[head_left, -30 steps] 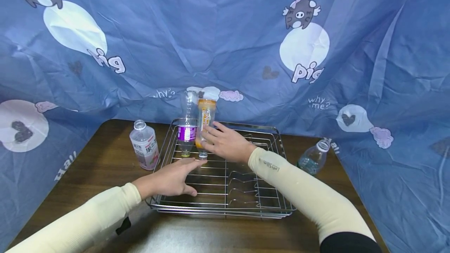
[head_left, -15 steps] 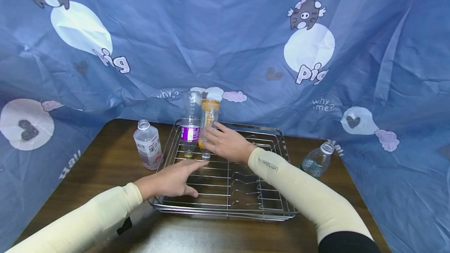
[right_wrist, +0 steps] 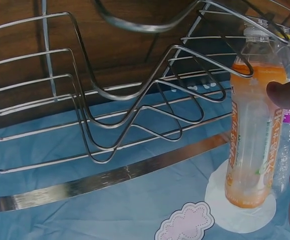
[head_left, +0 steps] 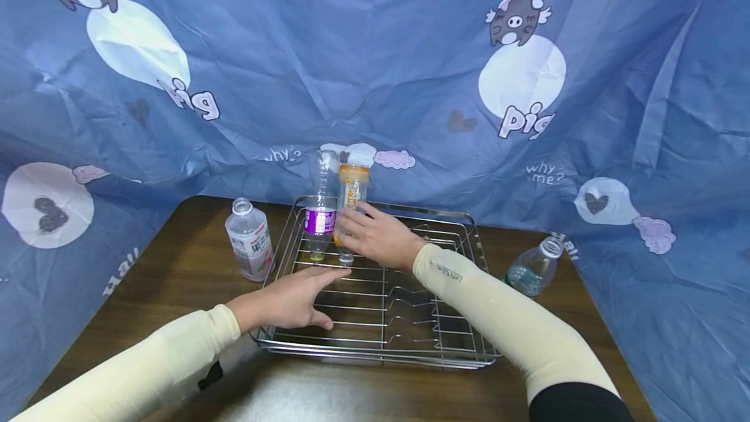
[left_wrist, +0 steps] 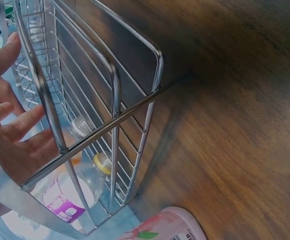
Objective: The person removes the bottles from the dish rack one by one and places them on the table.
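- A curtain [head_left: 351,70] behind the table [head_left: 328,399].
- A rack [left_wrist: 117,117] on the table, near the middle.
- In the rack's back left part, side by side, necks down: a left rack bottle [head_left: 319,221] and a right rack bottle [head_left: 353,191].
- On the table, a left table bottle [head_left: 250,243] just left of the rack, a right table bottle [head_left: 532,271] to its right.
- Right hand [head_left: 381,238] before the right rack bottle; left hand [head_left: 293,298] at the rack's left front.
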### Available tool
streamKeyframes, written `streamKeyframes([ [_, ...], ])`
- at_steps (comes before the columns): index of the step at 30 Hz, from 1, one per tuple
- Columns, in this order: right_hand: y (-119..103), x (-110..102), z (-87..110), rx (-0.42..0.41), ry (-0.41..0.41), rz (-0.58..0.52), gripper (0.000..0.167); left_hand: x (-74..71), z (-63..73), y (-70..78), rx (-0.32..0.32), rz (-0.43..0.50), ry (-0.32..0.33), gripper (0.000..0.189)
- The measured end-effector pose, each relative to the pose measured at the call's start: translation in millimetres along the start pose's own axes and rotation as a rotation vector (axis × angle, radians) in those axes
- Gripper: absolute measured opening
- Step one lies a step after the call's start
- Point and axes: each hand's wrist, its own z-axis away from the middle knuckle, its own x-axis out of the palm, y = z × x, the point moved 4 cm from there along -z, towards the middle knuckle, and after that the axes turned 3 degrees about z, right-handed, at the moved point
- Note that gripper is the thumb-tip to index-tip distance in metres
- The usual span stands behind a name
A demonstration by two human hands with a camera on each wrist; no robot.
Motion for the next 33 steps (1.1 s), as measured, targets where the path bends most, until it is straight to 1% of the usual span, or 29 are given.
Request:
streamKeyframes([
  [6,1,1,-0.8,-0.002,-0.017,0.014,0.055,-1.4,-0.5,1.0,-0.018,0.004,-0.012,0.095],
  [10,1,3,-1.3,0.0,-0.03,0.035,0.055,-1.0,-0.2,1.5,-0.012,-0.006,-0.011,0.095],
  [19,2,8,-3.8,0.0,-0.007,0.05,0.051,-1.3,0.8,1.4,-0.004,-0.011,-0.002,0.094],
  [25,3,10,-5.9,0.001,-0.019,0.042,0.05,0.8,1.8,-2.1,-0.023,-0.006,0.0,0.094],
  [33,4,12,-6.4,0.009,-0.042,0.021,0.055,2.9,2.9,-4.0,-0.039,-0.016,-0.007,0.091],
])
